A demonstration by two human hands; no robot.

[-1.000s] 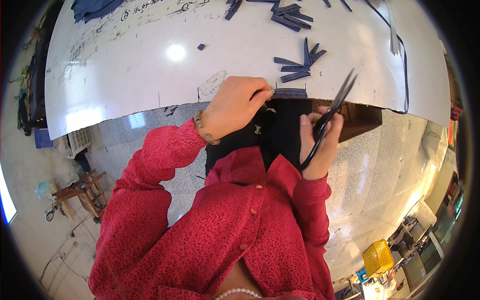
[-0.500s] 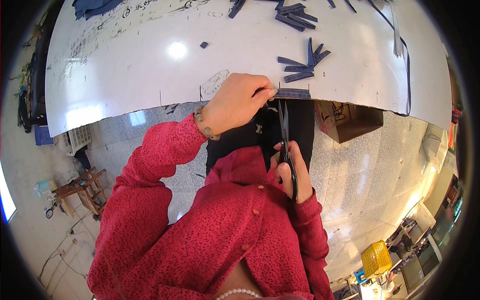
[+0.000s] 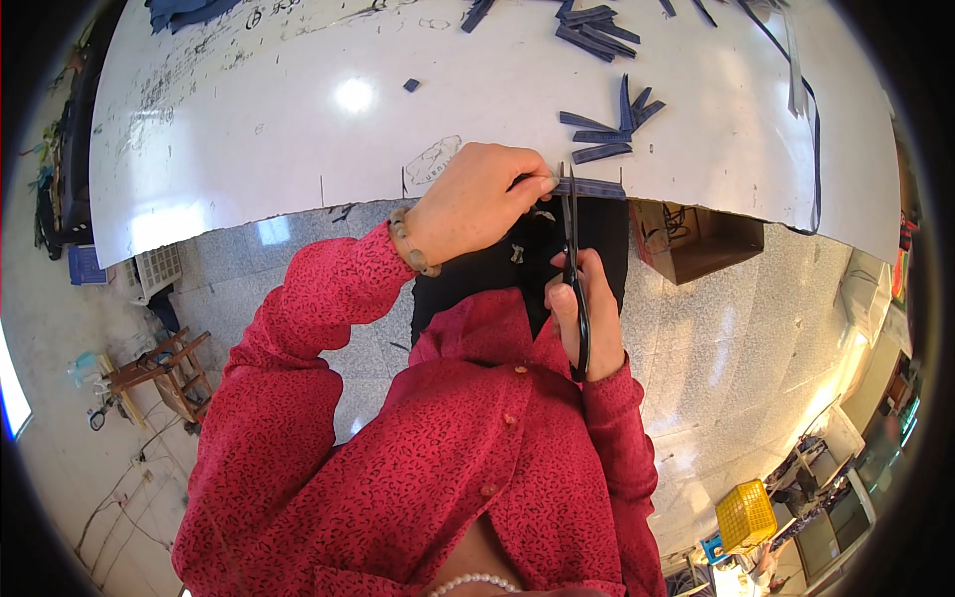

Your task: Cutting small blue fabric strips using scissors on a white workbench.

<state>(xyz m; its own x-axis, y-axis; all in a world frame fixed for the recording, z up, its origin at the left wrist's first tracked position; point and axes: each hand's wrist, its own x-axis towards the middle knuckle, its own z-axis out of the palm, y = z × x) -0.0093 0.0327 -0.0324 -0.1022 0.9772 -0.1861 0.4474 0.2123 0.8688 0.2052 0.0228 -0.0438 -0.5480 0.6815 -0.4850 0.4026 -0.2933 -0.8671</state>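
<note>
Cutting step in hand. Your left hand pinches one end of a dark blue fabric strip against the near edge of the white bench, fingers closed tight on it. Your right hand is wrapped shut around the handles of black scissors, blades pointing toward 12 o'clock and meeting the strip just beside your left fingertips.

To do this well:
- Keep the strip taut and flat along the bench edge, so that it does not fold between the blades.
- Hold the blades square to the strip's length; a slanted blade likely gives a slanted end.
- Keep your left fingertips clear of the blade line; they sit very close to it.
- Cut in one closing stroke rather than nibbling.

Strip, as seen: narrow, flat, dark blue, with a faint lighter line along it. It lies along the bench edge, running from your left hand toward 3 o'clock. I cannot tell how far the blades are apart.

Nearby: a fan of cut blue strips lies on the bench at 12 o'clock from the scissors, well apart from them.
</note>
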